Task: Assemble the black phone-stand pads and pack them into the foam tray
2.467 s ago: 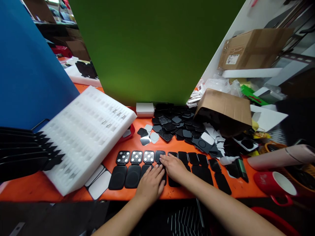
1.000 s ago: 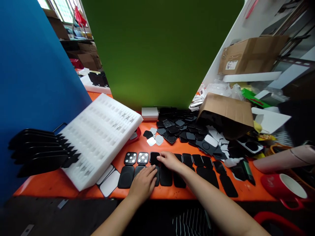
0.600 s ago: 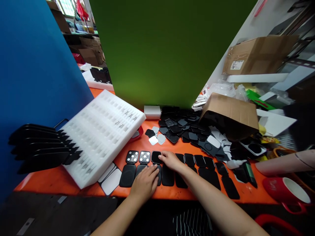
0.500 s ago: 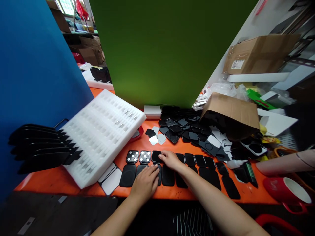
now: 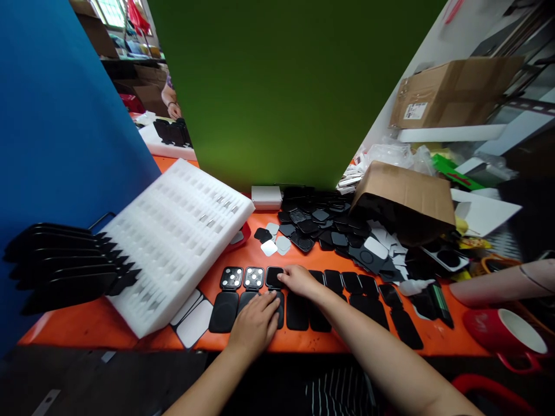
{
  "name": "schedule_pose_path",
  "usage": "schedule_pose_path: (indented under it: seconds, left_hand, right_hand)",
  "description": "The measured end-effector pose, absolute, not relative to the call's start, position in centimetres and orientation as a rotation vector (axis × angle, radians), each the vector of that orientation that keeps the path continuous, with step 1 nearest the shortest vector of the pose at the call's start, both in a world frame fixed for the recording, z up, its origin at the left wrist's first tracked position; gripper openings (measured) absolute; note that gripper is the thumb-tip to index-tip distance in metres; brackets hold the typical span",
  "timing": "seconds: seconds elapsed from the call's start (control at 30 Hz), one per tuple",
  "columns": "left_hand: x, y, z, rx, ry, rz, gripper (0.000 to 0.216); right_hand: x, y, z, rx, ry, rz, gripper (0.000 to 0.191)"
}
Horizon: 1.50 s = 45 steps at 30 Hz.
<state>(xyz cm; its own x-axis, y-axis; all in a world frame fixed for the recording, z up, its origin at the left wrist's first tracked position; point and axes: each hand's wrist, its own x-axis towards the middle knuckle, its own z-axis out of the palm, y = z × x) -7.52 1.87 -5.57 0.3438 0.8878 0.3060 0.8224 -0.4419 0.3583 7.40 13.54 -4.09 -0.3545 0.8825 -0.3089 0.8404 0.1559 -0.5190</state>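
A row of open black hinged cases (image 5: 342,289) lies along the front of the orange table (image 5: 87,320). The two leftmost cases (image 5: 243,278) show round metal discs in their upper halves. My left hand (image 5: 255,320) rests flat on the lower half of the third case, fingers together. My right hand (image 5: 299,281) presses down with curled fingers on the upper half of that case (image 5: 273,277).
A white foam tray (image 5: 173,237) leans at the left beside stacked black trays (image 5: 56,266). A heap of black parts (image 5: 329,228) spills from a tipped cardboard box (image 5: 405,196). A red mug (image 5: 505,338) stands at the right. Another person's hand (image 5: 174,108) shows far behind.
My hands have shifted one case to the left along the row; the third case's upper half now looks black. The camera has swung slightly. Another person's hand has appeared at the back.
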Motion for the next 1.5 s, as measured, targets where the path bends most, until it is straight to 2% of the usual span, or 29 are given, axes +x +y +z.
schedule_pose_path:
  seconds: [0.33,0.53,0.63,0.73,0.8,0.97,1.2,1.5]
  left_hand:
    - [-7.7,2.1,-5.7,2.509,1.562,0.713,0.033]
    - [-7.7,2.0,-5.7,2.531,1.577,0.719,0.033]
    - [-7.6,2.0,-5.7,2.530,1.579,0.715,0.032]
    - [-7.6,2.1,-5.8,2.533,1.570,0.679,0.033]
    - [-7.6,2.1,-5.8,2.543,1.561,0.669,0.033]
    - [-7.8,2.1,-5.9,2.594,1.545,0.682,0.034]
    - [-7.7,1.5,-5.8,2.621,1.562,0.717,0.035]
    - [-10.8,1.1,-4.7,2.523,1.623,0.808,0.028]
  right_hand:
    - [6.3,14.5,-2.5,-1.894,-2.505,0.834,0.031]
    - [6.1,14.0,-1.1,-1.917,-2.551,0.678,0.046]
    - [7.2,12.2,-1.8,-1.564,-2.662,0.523,0.032]
    - [8.5,10.6,-2.9,-1.143,-2.824,0.456,0.035]
    - [8.7,10.4,-3.1,-1.058,-2.893,0.440,0.037]
    - [6.9,14.3,-1.5,-1.165,-2.950,0.386,0.026]
    - [3.7,19.7,-0.2,-1.358,-2.849,0.307,0.042]
    - [3.0,19.2,-0.3,-1.521,-2.787,0.316,0.022]
